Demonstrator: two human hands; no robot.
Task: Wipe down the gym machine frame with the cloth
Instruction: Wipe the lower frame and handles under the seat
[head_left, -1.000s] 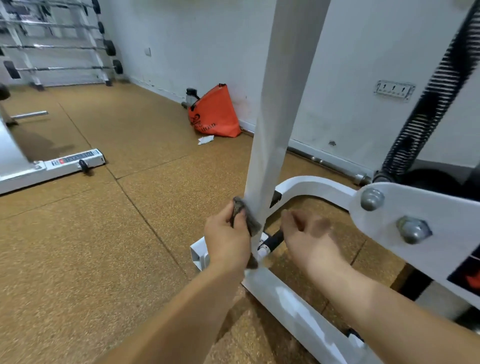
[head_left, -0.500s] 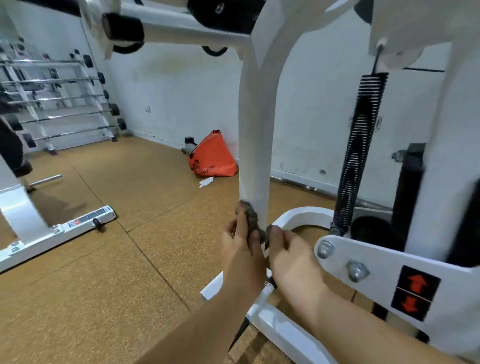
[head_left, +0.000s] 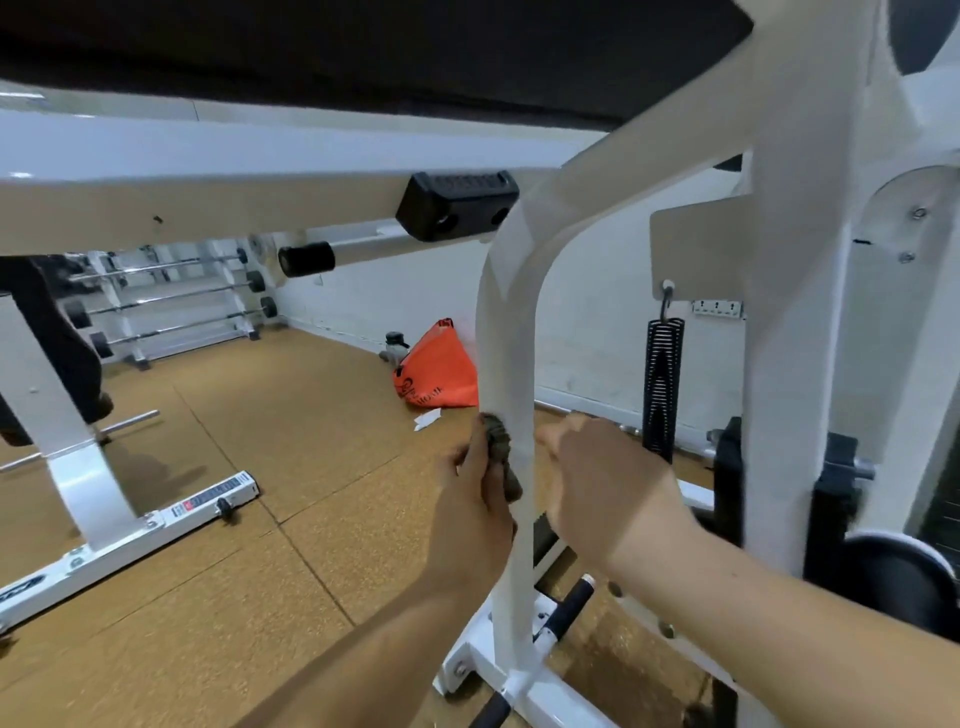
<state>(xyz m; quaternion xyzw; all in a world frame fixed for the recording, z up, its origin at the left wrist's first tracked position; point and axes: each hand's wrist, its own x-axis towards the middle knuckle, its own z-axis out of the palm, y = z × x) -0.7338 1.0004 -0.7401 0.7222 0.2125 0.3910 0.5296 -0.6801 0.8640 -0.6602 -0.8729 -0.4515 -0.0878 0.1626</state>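
Against the left side of the gym machine's white curved steel upright (head_left: 506, 338), the left hand (head_left: 475, 499) gripped a crumpled dark grey cloth (head_left: 497, 441), pressing it to the tube. Right of that upright, the right hand (head_left: 602, 478) reached blurred fingers to the tube; whether they gripped it could not be told. An orange fabric bag (head_left: 441, 371) lay by the far wall (head_left: 587, 312).
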